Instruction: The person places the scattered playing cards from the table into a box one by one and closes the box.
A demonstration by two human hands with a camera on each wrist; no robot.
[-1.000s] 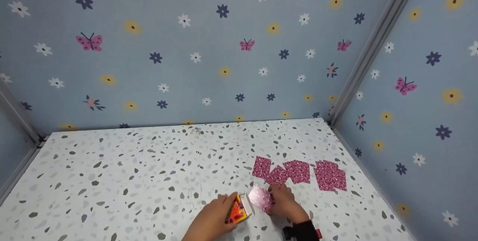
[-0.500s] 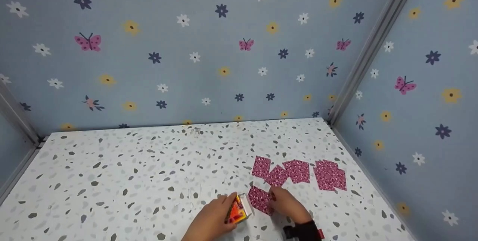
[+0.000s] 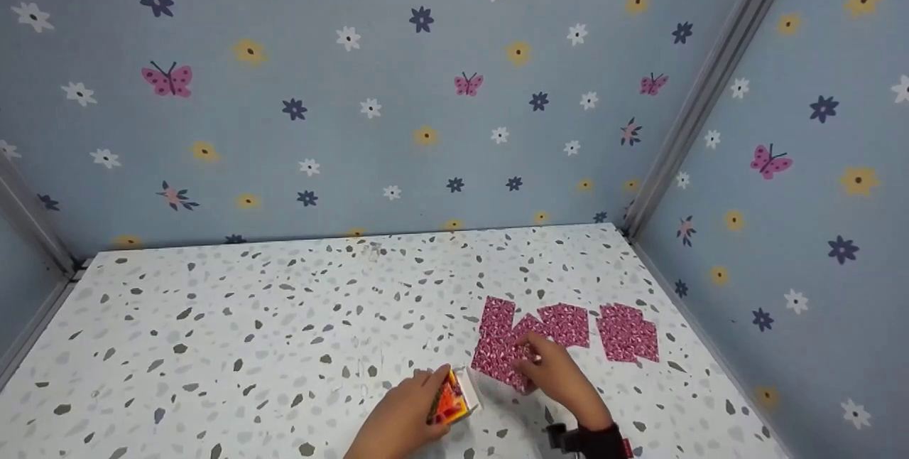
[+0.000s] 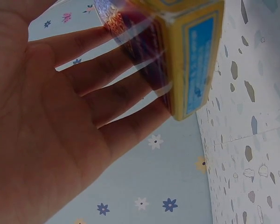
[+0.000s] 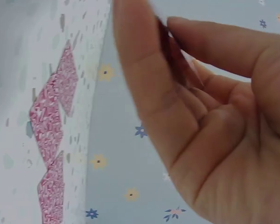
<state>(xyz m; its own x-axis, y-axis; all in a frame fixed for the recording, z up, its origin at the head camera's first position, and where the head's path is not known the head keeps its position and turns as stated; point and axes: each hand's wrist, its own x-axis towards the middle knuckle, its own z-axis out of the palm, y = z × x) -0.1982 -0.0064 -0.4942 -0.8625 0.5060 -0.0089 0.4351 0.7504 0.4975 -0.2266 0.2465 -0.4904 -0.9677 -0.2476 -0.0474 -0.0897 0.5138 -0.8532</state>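
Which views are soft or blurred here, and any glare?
Head view: sharp, evenly lit, no glare; cards on the table read clearly. Left wrist view: left hand fills the frame in dim shade, and the card box is blurred at its top edge. Right wrist view: right hand is out of focus, the card it pinches smeared; the laid cards are soft.

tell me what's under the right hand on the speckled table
A pink patterned card lies under the right hand, pinched in its grip and overlapping the pink cards laid out on the white speckled table. Its covered part cannot be seen.
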